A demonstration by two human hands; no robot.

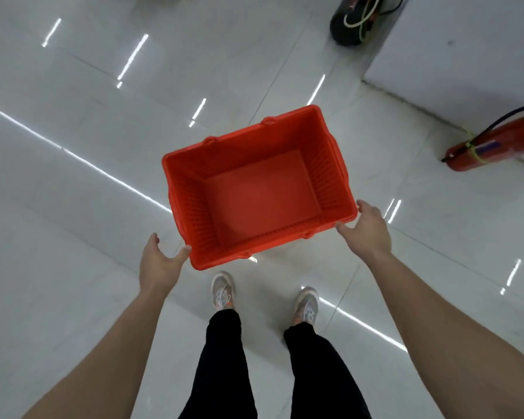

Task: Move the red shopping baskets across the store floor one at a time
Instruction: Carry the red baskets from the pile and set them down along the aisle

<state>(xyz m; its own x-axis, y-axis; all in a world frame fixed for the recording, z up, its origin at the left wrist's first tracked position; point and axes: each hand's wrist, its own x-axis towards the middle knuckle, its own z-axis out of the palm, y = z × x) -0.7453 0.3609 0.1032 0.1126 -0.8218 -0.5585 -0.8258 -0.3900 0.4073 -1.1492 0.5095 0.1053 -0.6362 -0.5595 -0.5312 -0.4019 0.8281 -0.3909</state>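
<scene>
Both forearms reached out ahead of the shoes [223, 290] to the red basket [260, 192], low over the tiled floor [73, 207] (set down or lifted, I could not tell). Its long axis ran left to right. The left hand [161, 261] touched its near-left corner and the right hand [368, 228] its near-right, fingers open.

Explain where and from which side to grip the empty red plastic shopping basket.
I'd grip the red plastic shopping basket by its protruding top rim at both short ends, left hand from the left, right hand from the right: the tapering walls let fingers hook under that lip.
</scene>
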